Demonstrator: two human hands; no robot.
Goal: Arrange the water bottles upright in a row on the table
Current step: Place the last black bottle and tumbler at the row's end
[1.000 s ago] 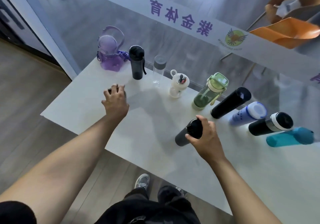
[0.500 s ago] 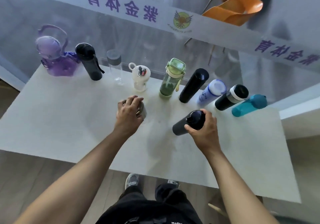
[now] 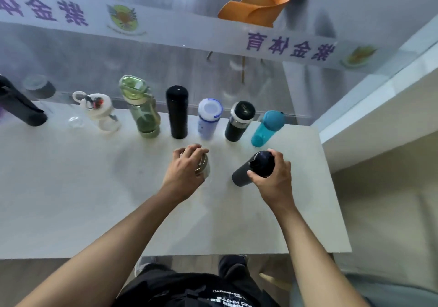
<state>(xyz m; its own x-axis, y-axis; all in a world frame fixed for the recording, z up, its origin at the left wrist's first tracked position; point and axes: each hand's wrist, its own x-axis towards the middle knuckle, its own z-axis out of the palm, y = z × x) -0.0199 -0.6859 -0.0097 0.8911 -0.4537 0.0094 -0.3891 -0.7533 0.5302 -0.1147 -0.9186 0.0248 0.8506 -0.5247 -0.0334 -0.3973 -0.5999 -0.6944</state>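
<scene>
Bottles now fill the far edge of the table (image 3: 71,200) in one standing row, and compared with a second ago the left hand (image 3: 183,172) has carried its small metal-capped bottle (image 3: 204,168) from the table's left part across to the middle, just short of the row. The right hand (image 3: 272,178) has kept its grip on the dark bottle (image 3: 248,171) throughout. My reading is that these two are the last to join the line, and the free space seems to lie at the row's right end, past the teal bottle (image 3: 267,126).

The left hand is cupped over the small bottle's cap from above, fingers closed round it, arm reaching straight forward; the bottle stands just in front of the blue-and-white bottle (image 3: 208,119) and the tall black flask (image 3: 177,112). The right hand wraps the dark bottle's top, thumb on the near side, wrist bent inward. That bottle looks tilted, its base toward the left hand, just nearer the person than the teal one.
</scene>
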